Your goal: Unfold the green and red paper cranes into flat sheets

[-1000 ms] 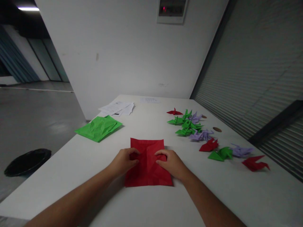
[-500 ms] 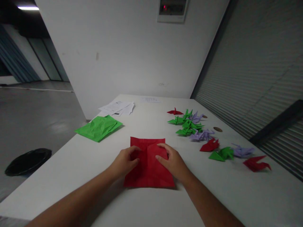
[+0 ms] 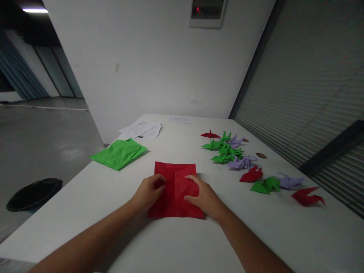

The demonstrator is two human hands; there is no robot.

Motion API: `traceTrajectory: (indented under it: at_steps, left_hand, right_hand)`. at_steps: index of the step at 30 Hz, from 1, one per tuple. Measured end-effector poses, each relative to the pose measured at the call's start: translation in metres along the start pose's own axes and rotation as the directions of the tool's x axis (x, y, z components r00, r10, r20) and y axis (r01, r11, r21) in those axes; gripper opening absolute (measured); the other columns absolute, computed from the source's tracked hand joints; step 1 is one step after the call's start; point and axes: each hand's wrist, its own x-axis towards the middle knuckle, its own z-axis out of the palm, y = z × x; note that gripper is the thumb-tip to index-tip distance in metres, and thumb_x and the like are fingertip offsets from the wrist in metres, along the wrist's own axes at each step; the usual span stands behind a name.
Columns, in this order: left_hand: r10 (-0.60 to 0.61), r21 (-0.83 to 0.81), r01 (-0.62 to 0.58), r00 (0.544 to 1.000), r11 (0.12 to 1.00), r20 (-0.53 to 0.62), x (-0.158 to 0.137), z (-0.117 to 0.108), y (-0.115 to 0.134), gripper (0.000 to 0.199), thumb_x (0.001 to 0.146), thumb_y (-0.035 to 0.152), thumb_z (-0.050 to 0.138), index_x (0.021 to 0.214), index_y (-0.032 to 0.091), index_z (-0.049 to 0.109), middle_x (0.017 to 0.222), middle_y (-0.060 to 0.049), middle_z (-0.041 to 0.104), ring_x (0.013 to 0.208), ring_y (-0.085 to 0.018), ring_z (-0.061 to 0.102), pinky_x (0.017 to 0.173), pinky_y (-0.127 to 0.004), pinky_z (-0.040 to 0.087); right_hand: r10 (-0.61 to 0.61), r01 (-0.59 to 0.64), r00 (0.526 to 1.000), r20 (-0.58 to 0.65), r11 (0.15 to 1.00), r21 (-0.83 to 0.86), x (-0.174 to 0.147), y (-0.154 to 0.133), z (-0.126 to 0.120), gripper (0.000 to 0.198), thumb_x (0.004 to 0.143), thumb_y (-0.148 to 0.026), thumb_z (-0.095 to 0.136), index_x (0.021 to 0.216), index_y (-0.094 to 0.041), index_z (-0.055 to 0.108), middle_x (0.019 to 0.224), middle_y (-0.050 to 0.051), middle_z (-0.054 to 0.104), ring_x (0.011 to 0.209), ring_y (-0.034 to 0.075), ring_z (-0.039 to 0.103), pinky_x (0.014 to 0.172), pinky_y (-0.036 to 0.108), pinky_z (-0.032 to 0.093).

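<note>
A square sheet of red paper (image 3: pixel 178 206) with creases lies on the white table in front of me. My left hand (image 3: pixel 149 192) grips its left side, the fingers curled and the thumb over the sheet. On the right side, my right hand (image 3: pixel 204 195) holds the paper, its thumb and index finger apart on top of it. The other fingertips of both hands are hidden. A vertical crease runs through the middle of the sheet, between the hands. Its far edge stands slightly raised.
Crumpled green paper (image 3: pixel 119 153) lies at the left, with printed white sheets (image 3: pixel 140 129) behind it. Several green, purple and red folded paper cranes (image 3: pixel 227 149) spread along the right side, a red crane (image 3: pixel 307 196) nearest me. A black-lined bin (image 3: pixel 34 194) stands on the floor at left.
The red paper has shifted slightly away from me and to the left, its near edge now farther from me. Both hands moved a little left with it.
</note>
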Motion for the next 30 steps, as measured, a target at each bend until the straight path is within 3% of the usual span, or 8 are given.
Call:
traceTrajectory:
  at_steps: [7,16,21,25,27,30]
  left_hand:
    - [-0.038,-0.076,0.044,0.996,0.996,0.082,0.000,0.001,0.005,0.028,0.078,0.021,0.068,0.106,0.020,0.072,0.105,-0.007,0.077,0.094,-0.026,0.071,0.087,-0.038,0.054]
    - [-0.042,-0.379,0.126,0.974,0.917,0.222,-0.005,-0.002,0.013,0.058,0.069,0.007,0.065,0.125,0.020,0.062,0.128,-0.010,0.071,0.113,-0.027,0.068,0.099,-0.041,0.054]
    - [-0.079,-0.369,0.158,0.972,0.916,0.220,-0.002,-0.005,0.006,0.065,0.063,0.001,0.059,0.125,0.020,0.064,0.129,-0.011,0.071,0.112,-0.028,0.069,0.092,-0.038,0.057]
    - [-0.115,-0.389,0.195,0.969,0.900,0.221,-0.001,-0.003,0.002,0.061,0.063,0.003,0.063,0.122,0.020,0.065,0.125,-0.011,0.071,0.105,-0.028,0.072,0.080,-0.034,0.060]
    - [-0.151,-0.475,0.229,0.969,0.850,0.197,-0.001,-0.002,0.004,0.061,0.066,0.007,0.070,0.124,0.022,0.062,0.127,-0.012,0.070,0.100,-0.026,0.072,0.077,-0.033,0.060]
    - [-0.215,-0.679,0.260,0.965,0.687,0.152,-0.002,-0.005,0.009,0.067,0.074,0.019,0.079,0.135,0.026,0.053,0.134,-0.012,0.065,0.102,-0.024,0.072,0.078,-0.034,0.061]
  right_hand:
    - [-0.020,0.018,0.999,-0.028,0.998,-0.054,-0.001,-0.005,0.005,0.067,0.070,-0.008,0.077,0.134,-0.021,0.064,0.136,0.011,0.069,0.126,0.029,0.065,0.114,0.048,0.046]
    - [-0.020,0.018,0.999,-0.027,0.998,-0.068,-0.003,-0.007,0.009,0.065,0.073,-0.011,0.075,0.136,-0.020,0.061,0.137,0.012,0.069,0.124,0.028,0.066,0.112,0.047,0.048]
    - [0.002,-0.004,0.997,-0.078,1.000,-0.016,0.001,0.001,0.003,0.055,0.080,-0.020,0.071,0.134,-0.020,0.062,0.132,0.012,0.070,0.120,0.028,0.067,0.109,0.048,0.050]
    - [0.019,-0.017,0.997,-0.079,1.000,0.024,0.004,0.005,-0.001,0.048,0.076,-0.017,0.070,0.123,-0.022,0.068,0.119,0.008,0.075,0.106,0.027,0.072,0.100,0.044,0.054]
    - [0.018,-0.015,0.995,-0.093,0.999,0.029,0.005,0.006,-0.002,0.045,0.073,-0.015,0.070,0.117,-0.022,0.070,0.116,0.008,0.076,0.106,0.027,0.071,0.099,0.043,0.054]
    - [0.008,-0.002,0.989,-0.149,0.999,0.041,0.007,0.010,0.000,0.040,0.072,-0.016,0.069,0.112,-0.021,0.071,0.112,0.008,0.076,0.104,0.028,0.071,0.098,0.043,0.054]
